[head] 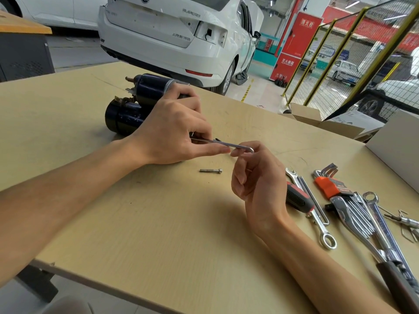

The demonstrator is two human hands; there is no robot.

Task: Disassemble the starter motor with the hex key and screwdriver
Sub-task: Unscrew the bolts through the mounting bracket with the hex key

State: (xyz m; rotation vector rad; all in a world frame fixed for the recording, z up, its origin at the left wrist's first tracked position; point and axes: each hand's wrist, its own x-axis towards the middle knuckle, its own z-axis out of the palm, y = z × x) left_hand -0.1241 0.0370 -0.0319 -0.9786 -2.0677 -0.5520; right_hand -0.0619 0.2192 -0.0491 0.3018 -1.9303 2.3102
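Working from the starter motor [136, 105] outward: it lies on its side at the far left of the table [158, 223], black housing toward me, its terminals up at the far-left end. My left hand [172, 130] rests over its right end, fingers curled, and they pinch the long shaft of the hex key [226, 145] close to the motor. My right hand [256, 175] is loosely curled, its fingertips on the bent end of the key. I cannot tell whether the tip is seated in a bolt head; the left hand hides it.

To do this step well, I would keep the key straight in line with the bolt, steady the shaft with the left fingers, and turn from the bend with the right, pressing inward so the socket does not round out.

One loose bolt [211, 170] lies on the table just in front of the hands.

Containers: an orange holder [326, 186] on the right grips a set of hex keys. Beyond the far edge an open cardboard box [317, 118] stands; its contents are unclear.
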